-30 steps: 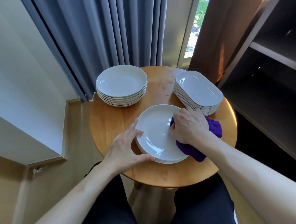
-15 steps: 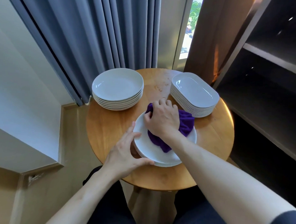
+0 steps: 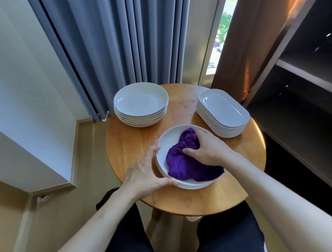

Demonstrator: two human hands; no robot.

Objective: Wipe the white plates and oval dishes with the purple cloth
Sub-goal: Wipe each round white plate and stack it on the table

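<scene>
Head view shows the right hand (image 3: 207, 148) bunching a fuzzy purple cloth (image 3: 186, 164) against the top round white plate (image 3: 168, 139) of a short stack near the front edge of the round wooden tabletop (image 3: 187, 202). The left hand (image 3: 146, 172) clasps that stack's left rim. A taller stack of white plates (image 3: 140, 100) sits at the back-left edge, and stacked white oval dishes (image 3: 223, 109) sit at the back-right edge.

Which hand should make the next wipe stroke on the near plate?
Right. The right hand holds the purple cloth down inside the near plate; the left hand grips that plate's rim, steadying it.
</scene>
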